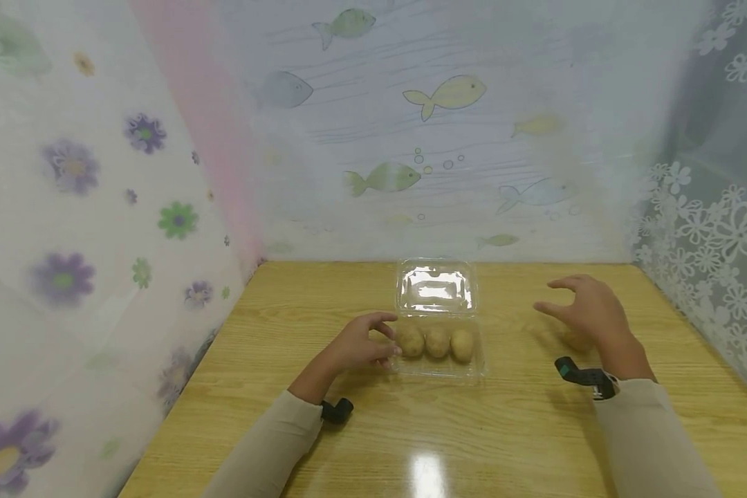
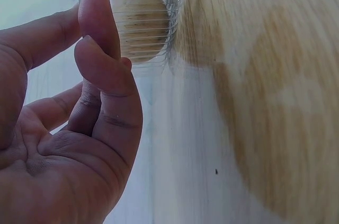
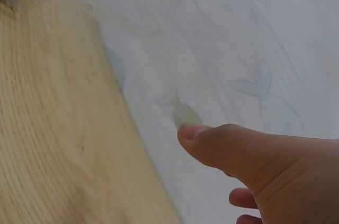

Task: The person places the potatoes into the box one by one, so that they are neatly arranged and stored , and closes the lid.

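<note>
A clear plastic clamshell box (image 1: 438,372) stands on the table, its lid (image 1: 436,289) tipped back. Three potatoes (image 1: 438,342) lie side by side in its base. My left hand (image 1: 364,342) is at the box's left side, thumb and fingers bent, tips holding the rim. In the left wrist view, the curled fingers (image 2: 98,17) overlap the ribbed wall in front of a potato (image 2: 140,25). To the right of the box, my right hand (image 1: 588,311) is held over the table with thumb and fingers apart and nothing between them. A rounded brownish thing (image 1: 577,339) shows partly behind it.
The wooden table (image 1: 473,436) ends at a back wall covering (image 1: 373,228) with printed fish. Flowered sheets (image 1: 118,277) flank it on the left, and white-flowered ones (image 1: 716,235) on the right. A dark wrist camera (image 1: 338,411) sits below the left hand, another (image 1: 588,379) by the right cuff.
</note>
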A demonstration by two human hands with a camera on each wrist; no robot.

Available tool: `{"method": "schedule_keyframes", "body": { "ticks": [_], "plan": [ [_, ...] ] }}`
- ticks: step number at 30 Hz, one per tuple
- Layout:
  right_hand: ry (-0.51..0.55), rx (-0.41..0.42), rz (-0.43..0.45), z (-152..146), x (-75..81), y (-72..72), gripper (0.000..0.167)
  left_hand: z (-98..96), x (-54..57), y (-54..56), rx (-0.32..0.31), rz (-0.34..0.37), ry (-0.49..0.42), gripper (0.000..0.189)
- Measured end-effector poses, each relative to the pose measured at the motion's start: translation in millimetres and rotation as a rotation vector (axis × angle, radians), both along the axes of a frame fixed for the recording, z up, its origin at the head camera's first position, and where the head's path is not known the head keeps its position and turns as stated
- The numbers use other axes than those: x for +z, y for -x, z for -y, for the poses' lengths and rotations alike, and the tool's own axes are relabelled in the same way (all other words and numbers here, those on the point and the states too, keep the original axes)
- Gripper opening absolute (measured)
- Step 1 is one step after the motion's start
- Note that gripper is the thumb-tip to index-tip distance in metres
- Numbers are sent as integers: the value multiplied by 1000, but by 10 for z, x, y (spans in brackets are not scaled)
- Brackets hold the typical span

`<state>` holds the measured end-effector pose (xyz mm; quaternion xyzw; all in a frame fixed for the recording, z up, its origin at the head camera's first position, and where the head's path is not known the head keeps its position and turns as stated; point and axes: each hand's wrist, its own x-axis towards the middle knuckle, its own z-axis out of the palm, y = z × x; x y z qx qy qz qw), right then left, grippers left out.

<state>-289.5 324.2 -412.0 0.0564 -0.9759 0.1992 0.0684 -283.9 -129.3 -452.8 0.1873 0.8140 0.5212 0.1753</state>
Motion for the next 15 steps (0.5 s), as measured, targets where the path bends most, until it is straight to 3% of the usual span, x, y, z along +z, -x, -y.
{"method": "schedule_keyframes", "body": {
  "ticks": [15],
  "plan": [
    [12,-75,-23,-144,-131,4,76,3,-41,27,-7,-3,-19,70]
  ]
}}
